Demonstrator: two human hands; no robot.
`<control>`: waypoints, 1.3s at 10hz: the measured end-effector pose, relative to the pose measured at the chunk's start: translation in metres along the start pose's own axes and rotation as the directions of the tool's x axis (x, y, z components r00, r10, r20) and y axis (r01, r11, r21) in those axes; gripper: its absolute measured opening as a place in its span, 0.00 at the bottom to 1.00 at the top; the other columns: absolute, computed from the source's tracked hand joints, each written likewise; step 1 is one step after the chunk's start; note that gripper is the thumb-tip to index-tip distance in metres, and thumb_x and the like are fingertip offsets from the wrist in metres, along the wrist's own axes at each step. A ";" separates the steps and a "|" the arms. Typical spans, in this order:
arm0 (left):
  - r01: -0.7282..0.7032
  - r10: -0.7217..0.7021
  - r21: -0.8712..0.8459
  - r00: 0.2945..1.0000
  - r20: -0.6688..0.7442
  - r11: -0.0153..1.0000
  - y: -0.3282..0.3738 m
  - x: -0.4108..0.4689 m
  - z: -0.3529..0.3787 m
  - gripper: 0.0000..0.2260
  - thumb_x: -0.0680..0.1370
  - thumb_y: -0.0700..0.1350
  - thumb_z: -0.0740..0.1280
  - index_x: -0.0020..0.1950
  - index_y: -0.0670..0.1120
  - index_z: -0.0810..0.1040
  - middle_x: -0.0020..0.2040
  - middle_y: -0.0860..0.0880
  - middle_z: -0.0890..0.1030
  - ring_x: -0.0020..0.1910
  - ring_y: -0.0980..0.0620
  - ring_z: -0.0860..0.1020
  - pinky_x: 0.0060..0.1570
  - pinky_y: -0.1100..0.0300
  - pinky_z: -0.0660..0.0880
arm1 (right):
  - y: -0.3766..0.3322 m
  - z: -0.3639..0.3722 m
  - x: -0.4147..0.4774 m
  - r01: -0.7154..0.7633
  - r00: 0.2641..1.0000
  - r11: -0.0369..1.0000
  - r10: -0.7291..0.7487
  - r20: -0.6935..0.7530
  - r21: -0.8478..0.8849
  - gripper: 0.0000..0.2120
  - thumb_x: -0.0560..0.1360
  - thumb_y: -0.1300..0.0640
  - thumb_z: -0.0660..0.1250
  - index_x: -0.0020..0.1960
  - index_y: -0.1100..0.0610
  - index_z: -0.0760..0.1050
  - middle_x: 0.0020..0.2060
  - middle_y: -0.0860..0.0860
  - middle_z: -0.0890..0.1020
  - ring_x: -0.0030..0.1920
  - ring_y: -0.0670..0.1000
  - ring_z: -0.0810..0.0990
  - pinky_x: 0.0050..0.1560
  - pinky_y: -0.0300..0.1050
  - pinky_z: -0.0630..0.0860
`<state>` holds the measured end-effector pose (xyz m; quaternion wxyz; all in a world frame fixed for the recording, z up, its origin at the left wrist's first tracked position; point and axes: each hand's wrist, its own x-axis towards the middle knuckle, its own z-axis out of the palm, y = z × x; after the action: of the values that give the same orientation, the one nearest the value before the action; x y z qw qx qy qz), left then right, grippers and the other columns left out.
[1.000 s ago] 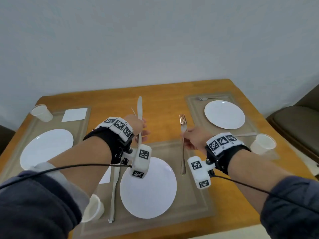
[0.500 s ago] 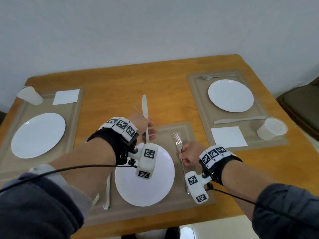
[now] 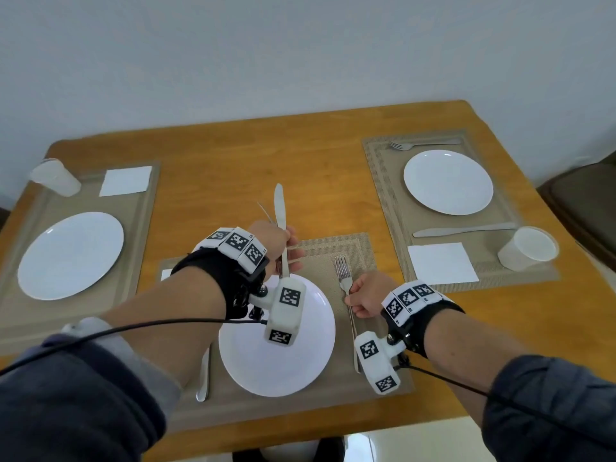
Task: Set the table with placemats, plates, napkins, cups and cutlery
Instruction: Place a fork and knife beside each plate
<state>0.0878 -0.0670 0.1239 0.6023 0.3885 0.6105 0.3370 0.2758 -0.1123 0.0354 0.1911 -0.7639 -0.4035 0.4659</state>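
Gripped in left hand (image 3: 273,241): knife (image 3: 279,208), upright, above the near mat (image 3: 333,248); thin tines (image 3: 265,211) behind it, probably a second fork.
Pinched by right hand (image 3: 365,296): fork (image 3: 342,271), low along mat, just right of plate (image 3: 283,361).
Risks: fork left skewed on release; paired cutlery slipping from one fist, striking plate.

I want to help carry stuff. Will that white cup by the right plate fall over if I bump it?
Probably: the cup looks empty and thin-walled, so likely light and easy to tip. Its round side means it may roll once down.
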 end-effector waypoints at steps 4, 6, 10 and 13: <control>0.057 -0.058 0.016 0.997 0.046 0.998 0.014 0.065 -0.098 0.09 0.82 0.38 0.56 0.50 0.42 0.76 0.41 0.46 0.77 0.36 0.48 0.80 0.31 0.54 0.78 | -0.070 0.080 0.026 -0.044 0.999 0.999 0.044 0.008 0.001 0.04 0.74 0.65 0.71 0.45 0.61 0.77 0.33 0.54 0.80 0.32 0.48 0.78 0.32 0.39 0.80; 0.075 -0.075 0.029 0.997 0.017 0.997 0.023 0.099 -0.096 0.10 0.82 0.39 0.57 0.49 0.42 0.77 0.41 0.46 0.78 0.35 0.47 0.80 0.32 0.54 0.79 | -0.082 0.088 0.064 -0.034 0.999 0.999 0.034 0.026 -0.010 0.10 0.76 0.67 0.68 0.57 0.65 0.76 0.33 0.54 0.77 0.31 0.48 0.75 0.28 0.36 0.76; 0.137 -0.145 0.091 0.985 0.091 0.986 0.024 0.174 -0.076 0.09 0.82 0.40 0.57 0.51 0.42 0.77 0.42 0.46 0.79 0.39 0.46 0.80 0.37 0.50 0.80 | -0.088 0.074 0.137 0.036 0.996 0.999 -0.035 -0.084 0.016 0.07 0.72 0.56 0.69 0.36 0.49 0.75 0.35 0.50 0.81 0.34 0.49 0.81 0.38 0.45 0.82; 0.116 -0.161 0.188 0.957 0.243 0.975 0.010 0.204 -0.065 0.11 0.82 0.41 0.58 0.46 0.47 0.79 0.48 0.41 0.79 0.52 0.36 0.79 0.59 0.34 0.73 | -0.151 0.096 0.127 0.278 0.934 0.925 -0.323 0.153 0.257 0.15 0.75 0.50 0.70 0.29 0.46 0.80 0.23 0.43 0.77 0.22 0.41 0.71 0.25 0.33 0.67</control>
<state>0.0290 0.1213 0.0394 0.6627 0.4355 0.5800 0.1868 0.1573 0.0715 0.0179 0.3083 -0.6165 -0.4759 0.5463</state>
